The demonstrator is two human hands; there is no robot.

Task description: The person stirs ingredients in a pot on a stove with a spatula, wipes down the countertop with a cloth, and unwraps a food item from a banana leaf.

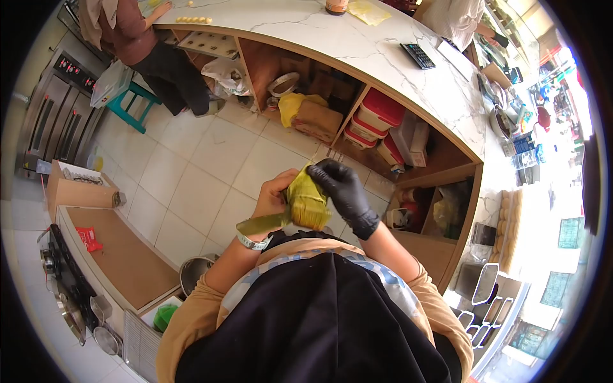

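A green and yellow leaf-wrapped bundle [308,199] is held up in front of my body, above the tiled floor. My bare left hand [278,193] is closed round its left side. A strip of leaf [263,224] hangs off toward my left wrist, over a pale bracelet [253,242]. My right hand [333,185], in a black glove, pinches the top right edge of the leaf with its fingertips. What is inside the wrapping is hidden.
A marble counter [306,25] curves across the back and right, with a calculator [418,55] on it. Red-lidded tubs [378,110] fill a shelf below. A co-worker [137,45] stands at the back left near a teal stool [131,102]. A metal bowl [194,274] is at the lower left.
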